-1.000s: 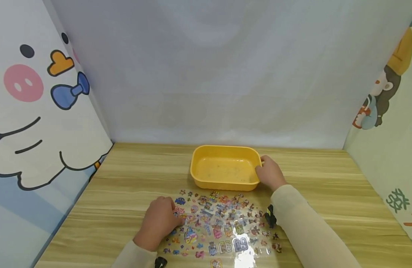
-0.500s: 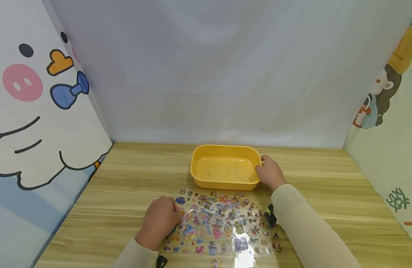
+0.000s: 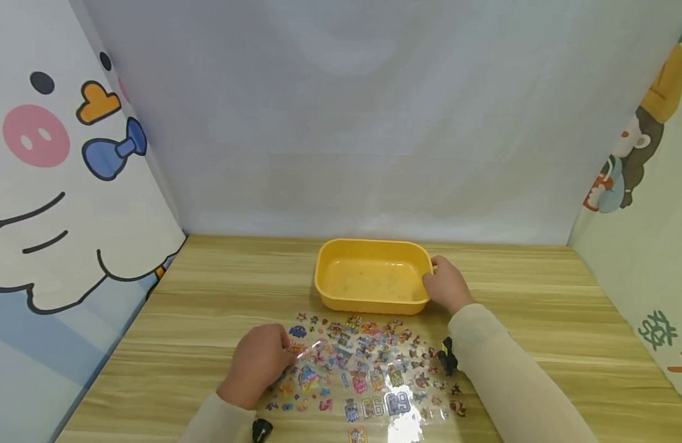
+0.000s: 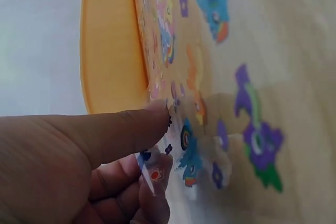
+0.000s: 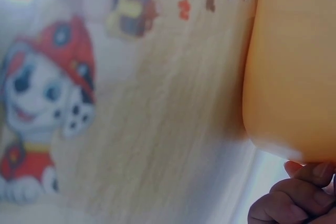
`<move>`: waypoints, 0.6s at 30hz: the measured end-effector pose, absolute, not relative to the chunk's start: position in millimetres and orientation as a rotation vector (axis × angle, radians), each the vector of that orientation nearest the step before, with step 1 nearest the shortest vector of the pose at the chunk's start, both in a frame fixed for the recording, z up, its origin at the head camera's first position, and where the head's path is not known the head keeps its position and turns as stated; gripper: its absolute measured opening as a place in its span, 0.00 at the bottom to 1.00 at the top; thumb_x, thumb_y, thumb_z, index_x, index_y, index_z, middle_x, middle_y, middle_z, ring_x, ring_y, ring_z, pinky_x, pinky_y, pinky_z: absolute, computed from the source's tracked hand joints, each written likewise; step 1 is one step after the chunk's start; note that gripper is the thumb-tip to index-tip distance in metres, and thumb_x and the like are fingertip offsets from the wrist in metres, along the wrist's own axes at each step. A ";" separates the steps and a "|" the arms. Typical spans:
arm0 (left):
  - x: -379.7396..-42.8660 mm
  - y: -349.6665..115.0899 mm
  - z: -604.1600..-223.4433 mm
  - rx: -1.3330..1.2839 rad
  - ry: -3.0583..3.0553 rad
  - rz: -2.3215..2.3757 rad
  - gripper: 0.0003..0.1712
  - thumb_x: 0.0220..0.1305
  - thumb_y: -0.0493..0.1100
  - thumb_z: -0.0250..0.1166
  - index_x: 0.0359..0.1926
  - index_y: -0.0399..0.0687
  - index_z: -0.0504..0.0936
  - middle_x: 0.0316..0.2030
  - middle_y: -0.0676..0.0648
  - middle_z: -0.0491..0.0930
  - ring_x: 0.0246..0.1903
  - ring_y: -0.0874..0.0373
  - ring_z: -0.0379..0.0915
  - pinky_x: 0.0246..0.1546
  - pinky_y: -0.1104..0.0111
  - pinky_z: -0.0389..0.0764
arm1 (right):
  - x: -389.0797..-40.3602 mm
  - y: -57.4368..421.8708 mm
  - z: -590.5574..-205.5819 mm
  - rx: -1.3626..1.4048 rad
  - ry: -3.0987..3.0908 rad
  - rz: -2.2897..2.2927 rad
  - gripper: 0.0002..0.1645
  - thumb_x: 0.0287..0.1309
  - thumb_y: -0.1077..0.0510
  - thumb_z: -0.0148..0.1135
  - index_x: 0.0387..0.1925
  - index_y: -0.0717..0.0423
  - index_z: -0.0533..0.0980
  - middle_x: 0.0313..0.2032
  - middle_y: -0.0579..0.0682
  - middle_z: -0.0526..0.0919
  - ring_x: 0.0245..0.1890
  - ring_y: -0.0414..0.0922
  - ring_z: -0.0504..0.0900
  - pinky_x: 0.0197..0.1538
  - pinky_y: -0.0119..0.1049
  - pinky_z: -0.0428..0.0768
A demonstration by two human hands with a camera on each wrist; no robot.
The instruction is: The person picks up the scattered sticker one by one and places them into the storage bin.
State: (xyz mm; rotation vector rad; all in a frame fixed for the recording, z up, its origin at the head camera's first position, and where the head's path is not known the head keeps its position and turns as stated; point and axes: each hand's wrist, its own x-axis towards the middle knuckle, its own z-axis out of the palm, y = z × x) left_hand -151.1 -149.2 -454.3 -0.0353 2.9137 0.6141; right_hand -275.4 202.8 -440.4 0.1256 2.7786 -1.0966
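Transparent sticker sheets [image 3: 359, 382] printed with small cartoon figures lie on the table, overlapping. My left hand [image 3: 259, 363] is at their left side. In the left wrist view its thumb [image 4: 131, 129] and curled fingers pinch the edge of a clear sticker sheet [image 4: 190, 153], which bends up at the grip. Behind the sheets stands a yellow plastic basin [image 3: 374, 307], with nothing large inside. My right hand [image 3: 447, 285] grips its right end by the rim. From the right wrist, curled fingers [image 5: 294, 198] show at the basin's end, partly cut off by the frame.
The wood-grain table [image 3: 540, 320] runs back to a pale cloth wall [image 3: 374, 123]. Printed cartoon panels stand on the left [image 3: 69, 203] and right [image 3: 645, 246]. A bright glare [image 3: 404, 424] lies on the sheets near the front.
My left hand has shifted slightly left, and the left part of the sticker sheet has moved with it. The right hand and the basin stay in place.
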 end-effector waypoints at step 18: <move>-164.7 -165.1 -443.8 0.123 2.665 1.082 0.13 0.55 0.41 0.78 0.23 0.50 0.81 0.25 0.51 0.78 0.27 0.55 0.72 0.28 0.64 0.73 | -277.3 203.1 -438.5 0.119 2.773 -1.089 0.31 0.74 0.60 0.47 0.71 0.73 0.62 0.64 0.70 0.73 0.56 0.59 0.77 0.63 0.56 0.75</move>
